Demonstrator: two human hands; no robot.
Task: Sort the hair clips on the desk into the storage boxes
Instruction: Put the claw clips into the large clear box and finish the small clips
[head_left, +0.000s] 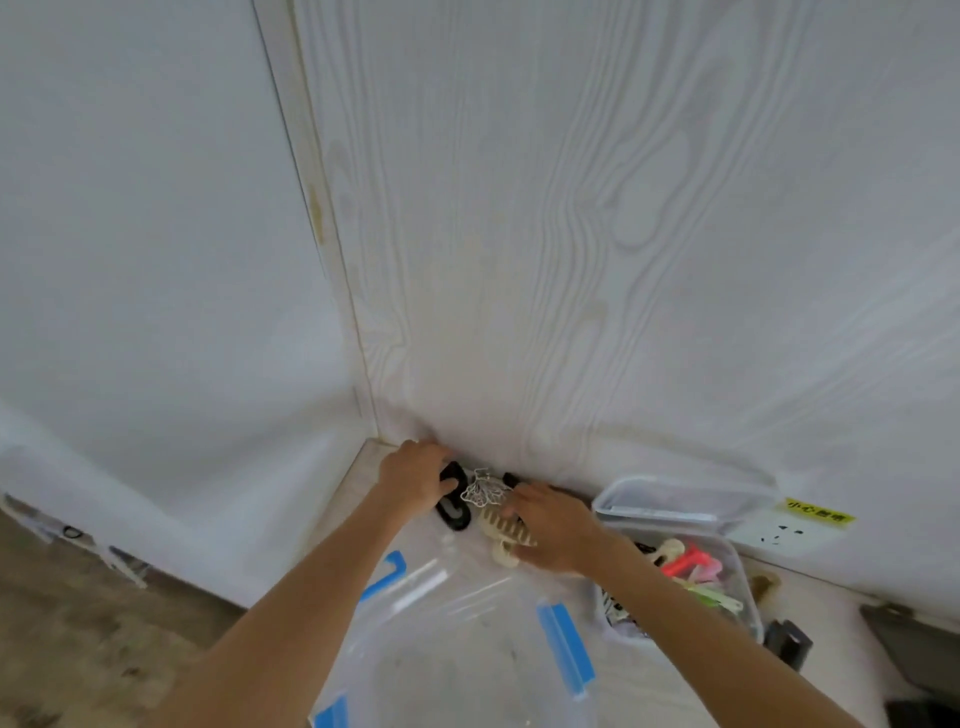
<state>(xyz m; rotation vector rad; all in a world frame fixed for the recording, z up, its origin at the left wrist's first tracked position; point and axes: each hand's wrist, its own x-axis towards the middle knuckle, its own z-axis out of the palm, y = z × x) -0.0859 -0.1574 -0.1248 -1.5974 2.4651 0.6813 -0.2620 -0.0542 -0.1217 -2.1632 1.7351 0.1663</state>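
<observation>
Now gripping: left hand (415, 475) curled round a black oval plastic hair clip (453, 501), right hand (553, 525) on a cream toothed claw clip (503, 538), lower centre of frame. Could snag the silver wire clip (484, 491) between, dragging it off the tabletop (358, 480).

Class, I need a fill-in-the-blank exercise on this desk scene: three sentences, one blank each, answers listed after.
1. The left hand grips a hair clip whose colour is ____.
2. The right hand rests on a beige ____ clip.
3. The small box holding colourful clips has its lid ____.

Answers: black; claw; open
</observation>
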